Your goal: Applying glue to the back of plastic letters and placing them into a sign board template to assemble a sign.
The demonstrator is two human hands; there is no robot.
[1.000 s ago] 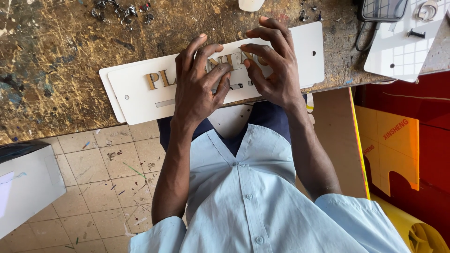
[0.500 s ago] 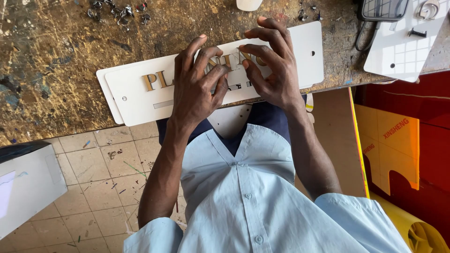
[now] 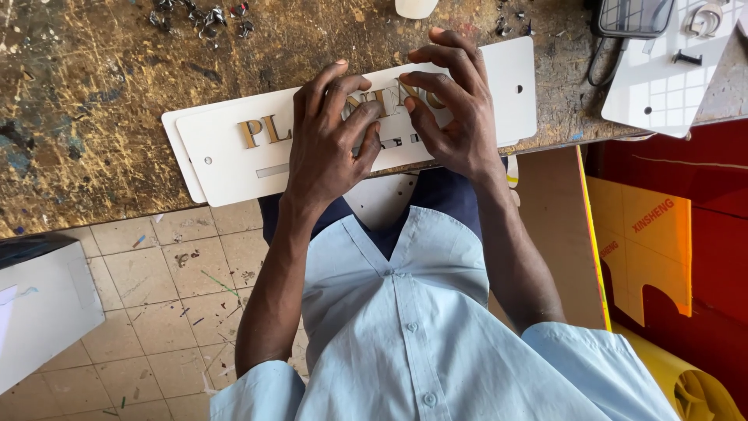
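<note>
Both hands work on a white sign plate [image 3: 226,152] that lies on the worn workbench [image 3: 93,86], its long side running from about 8 o'clock to 2 o'clock. The left hand [image 3: 331,144] lies flat on the plate, fingers slightly spread, and presses down on the gold letters [image 3: 261,131] in the middle of the row. The right hand [image 3: 452,109], at about 2 o'clock from the left one, has its fingers bent and close together, the tips on one letter. The step in hand seems to be seating the letters; firm, even pressure without sliding them appears needed.
</note>
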